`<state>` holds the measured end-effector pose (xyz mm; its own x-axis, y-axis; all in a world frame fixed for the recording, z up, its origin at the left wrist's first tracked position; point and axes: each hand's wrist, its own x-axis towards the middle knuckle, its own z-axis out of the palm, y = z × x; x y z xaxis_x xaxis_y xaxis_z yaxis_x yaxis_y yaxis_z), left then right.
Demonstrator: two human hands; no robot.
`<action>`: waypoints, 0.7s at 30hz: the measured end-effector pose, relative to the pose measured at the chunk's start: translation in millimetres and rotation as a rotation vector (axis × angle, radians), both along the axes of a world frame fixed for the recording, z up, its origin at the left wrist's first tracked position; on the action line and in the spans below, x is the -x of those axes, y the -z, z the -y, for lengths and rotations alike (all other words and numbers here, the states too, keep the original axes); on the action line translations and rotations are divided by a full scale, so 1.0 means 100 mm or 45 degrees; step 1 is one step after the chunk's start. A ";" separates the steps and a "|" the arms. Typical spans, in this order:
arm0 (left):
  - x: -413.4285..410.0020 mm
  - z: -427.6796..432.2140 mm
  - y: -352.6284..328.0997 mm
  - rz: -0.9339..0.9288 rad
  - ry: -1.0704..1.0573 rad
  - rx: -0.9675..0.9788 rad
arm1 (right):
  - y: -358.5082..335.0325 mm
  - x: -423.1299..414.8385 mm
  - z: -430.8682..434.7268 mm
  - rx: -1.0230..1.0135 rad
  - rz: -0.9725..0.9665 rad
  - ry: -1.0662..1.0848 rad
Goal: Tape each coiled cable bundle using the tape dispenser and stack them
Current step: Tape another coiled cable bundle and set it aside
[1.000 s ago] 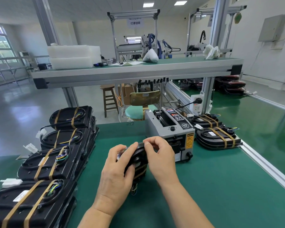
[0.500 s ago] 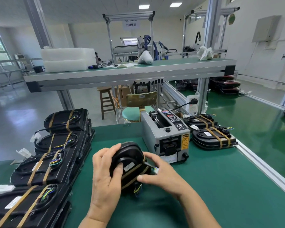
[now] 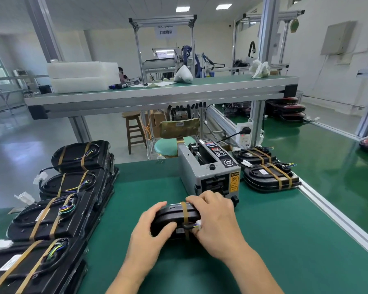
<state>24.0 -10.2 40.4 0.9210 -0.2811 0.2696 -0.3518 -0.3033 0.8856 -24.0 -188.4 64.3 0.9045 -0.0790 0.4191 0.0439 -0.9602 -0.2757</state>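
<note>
On the bench, just in front of the tape dispenser: black coiled cable bundle, held on edge between both hands, one tan tape strip wrapped across it.
Left hand: grips the bundle's left end, fingers curled over the top, thumb on the near face.
Right hand: grips the right end, fingers curled over the top edge, beside a white connector.
Bench left: rows of stacked taped bundles.
Right of dispenser: two taped stacks.
</note>
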 end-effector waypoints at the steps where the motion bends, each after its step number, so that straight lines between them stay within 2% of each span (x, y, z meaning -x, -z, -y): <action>1: -0.02 0.00 0.00 -0.024 0.004 -0.002 | 0.00 0.00 0.01 0.003 -0.015 -0.024; 3: -0.07 -0.01 0.00 -0.081 0.006 0.021 | -0.03 0.02 0.06 -0.064 -0.112 -0.148; 5: -0.09 -0.03 -0.01 -0.108 0.012 0.045 | -0.12 0.04 0.11 -0.265 -0.215 -0.298; 8: -0.08 -0.01 -0.03 -0.120 0.018 0.083 | -0.15 0.07 0.20 -0.843 -0.040 -0.366; 10: -0.07 0.00 -0.03 -0.115 0.020 0.109 | -0.11 0.04 0.26 -1.328 0.198 -0.259; 12: -0.07 0.00 -0.03 -0.117 0.023 0.116 | -0.06 -0.06 0.35 -1.735 0.352 0.045; 13: -0.07 0.00 -0.03 -0.120 0.023 0.123 | -0.03 -0.11 0.40 -1.848 0.369 0.224; 15: -0.07 0.01 -0.03 -0.132 0.024 0.147 | 0.02 -0.24 0.47 -1.909 0.312 0.435; 21: -0.05 -0.01 -0.04 -0.188 0.029 0.192 | 0.03 -0.47 0.48 -1.977 0.208 0.615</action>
